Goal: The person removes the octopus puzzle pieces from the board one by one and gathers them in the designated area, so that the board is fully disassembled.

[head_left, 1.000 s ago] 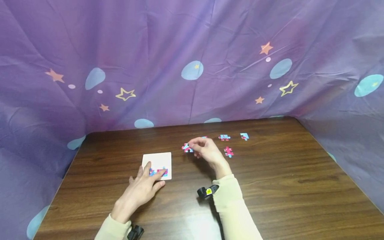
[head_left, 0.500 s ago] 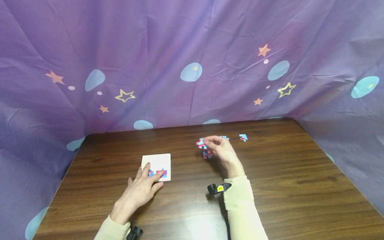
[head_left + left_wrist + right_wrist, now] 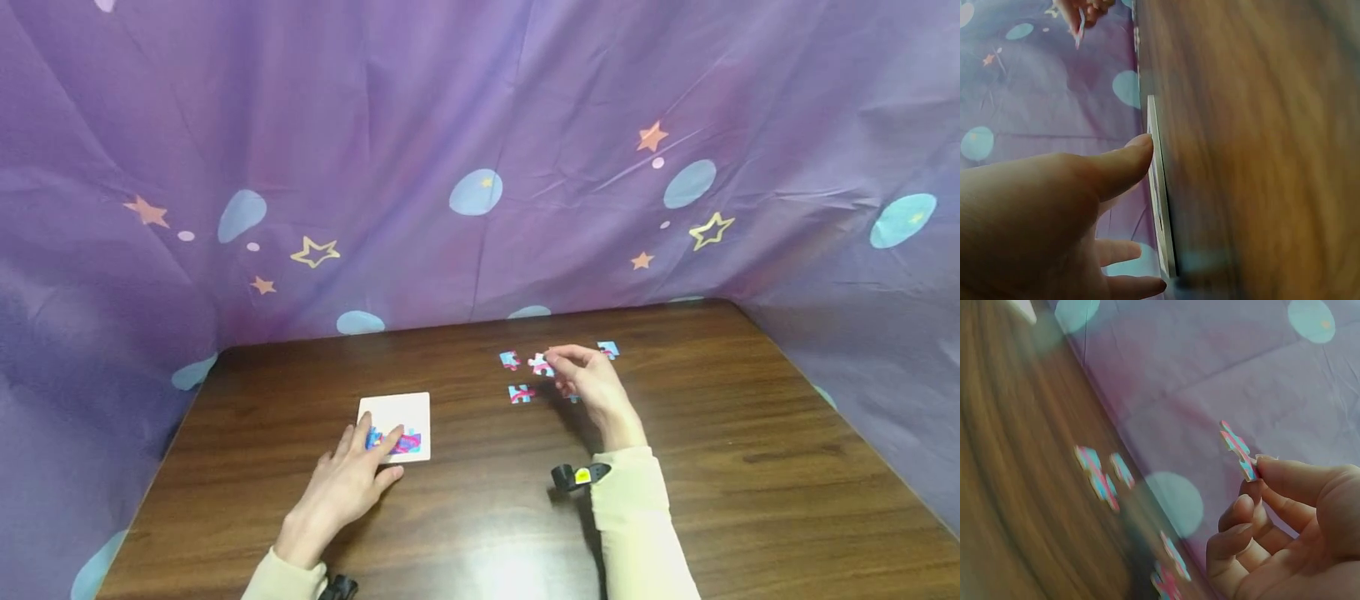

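Observation:
My right hand [image 3: 597, 396] pinches a pink and light-blue jigsaw puzzle piece [image 3: 541, 365] between thumb and fingers, raised above the loose pieces. The right wrist view shows that held piece [image 3: 1239, 452] nearly edge-on at the fingertips. At the left, my left hand [image 3: 347, 475] rests with spread fingers on a square white puzzle board [image 3: 395, 408]. Along the board's near side lies a strip of blue and pink pieces [image 3: 407, 444], partly covered by the fingers. In the left wrist view the thumb [image 3: 1129, 164] lies against the edge of the board [image 3: 1161, 219].
Loose puzzle pieces lie towards the back of the brown wooden table [image 3: 750, 467]: one at the upper left [image 3: 510, 360], one below it [image 3: 520, 393] and a corner piece [image 3: 608, 350] farther right. Another piece [image 3: 573, 399] is partly behind my right hand. A purple curtain [image 3: 420, 250] borders the table.
My right hand has moved right, away from the board and over the loose pieces, still pinching the same puzzle piece. My left hand has stayed on the board. The head view has shifted slightly.

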The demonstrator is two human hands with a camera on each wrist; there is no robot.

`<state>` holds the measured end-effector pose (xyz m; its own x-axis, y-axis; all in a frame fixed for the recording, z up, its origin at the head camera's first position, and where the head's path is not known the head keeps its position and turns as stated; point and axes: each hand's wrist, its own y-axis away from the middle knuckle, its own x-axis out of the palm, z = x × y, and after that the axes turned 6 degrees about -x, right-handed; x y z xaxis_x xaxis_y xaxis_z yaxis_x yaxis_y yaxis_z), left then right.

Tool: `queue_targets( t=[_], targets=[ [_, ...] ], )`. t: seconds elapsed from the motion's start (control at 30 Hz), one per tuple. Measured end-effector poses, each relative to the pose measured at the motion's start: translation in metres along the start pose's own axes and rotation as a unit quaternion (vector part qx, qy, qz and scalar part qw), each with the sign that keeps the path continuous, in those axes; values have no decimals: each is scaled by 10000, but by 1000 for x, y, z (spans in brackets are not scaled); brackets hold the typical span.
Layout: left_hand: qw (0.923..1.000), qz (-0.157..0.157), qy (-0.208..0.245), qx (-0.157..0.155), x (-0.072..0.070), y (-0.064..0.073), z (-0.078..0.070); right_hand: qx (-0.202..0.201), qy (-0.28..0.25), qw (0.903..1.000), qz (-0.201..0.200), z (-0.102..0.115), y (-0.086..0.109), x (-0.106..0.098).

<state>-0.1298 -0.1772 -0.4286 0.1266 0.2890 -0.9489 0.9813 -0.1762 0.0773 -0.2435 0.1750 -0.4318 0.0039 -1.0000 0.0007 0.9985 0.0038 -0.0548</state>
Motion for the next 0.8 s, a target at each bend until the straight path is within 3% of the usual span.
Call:
queue_targets(
  t=[0.27,0.6,0.8],
  targets=[
    [9999,150,-23,23,-2,-4,22,4,624,9981,14,-4,6,-34],
    [9962,731,449,-115,-10,-19,39,52,1196,9928,2,-3,12,-75],
    [9948,839,565,-150,-13,-25,47,132,1456,9892,85,-3,12,-93]
  ],
)
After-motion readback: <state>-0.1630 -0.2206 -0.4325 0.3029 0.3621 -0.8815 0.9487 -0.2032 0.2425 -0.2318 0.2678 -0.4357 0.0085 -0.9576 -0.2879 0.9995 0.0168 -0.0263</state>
